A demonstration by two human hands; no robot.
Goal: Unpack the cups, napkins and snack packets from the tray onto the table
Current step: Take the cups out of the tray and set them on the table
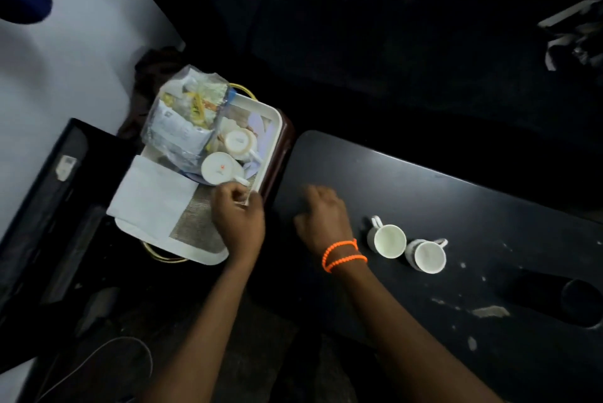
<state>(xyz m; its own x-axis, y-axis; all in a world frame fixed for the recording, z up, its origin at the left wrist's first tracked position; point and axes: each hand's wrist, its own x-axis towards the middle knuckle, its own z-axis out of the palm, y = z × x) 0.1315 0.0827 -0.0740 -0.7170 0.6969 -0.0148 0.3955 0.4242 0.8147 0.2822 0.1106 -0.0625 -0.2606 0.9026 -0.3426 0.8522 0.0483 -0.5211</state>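
- Right hand (321, 220) flat on table (424, 193), fingers spread, beside two unpacked cups (406, 247).
- Left hand (238, 216) at tray (266, 115) edge, fingers curled, apparently pinching something; unclear what.
- Farther: upturned cups (218, 168), probably fragile, best lifted by handle; napkins (151, 198) soft; snack bag (187, 118) light, crinkly.

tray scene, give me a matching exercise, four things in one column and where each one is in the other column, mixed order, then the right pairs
Things:
1. two upright cups
2. two upturned cups
3. clear bag of snack packets
4. white napkin

Places:
A. near end of the tray, by the left hand
B. on the dark table, beside the right hand
C. far end of the tray
D. middle of the tray, bottoms up

Pairs: 1-B, 2-D, 3-C, 4-A
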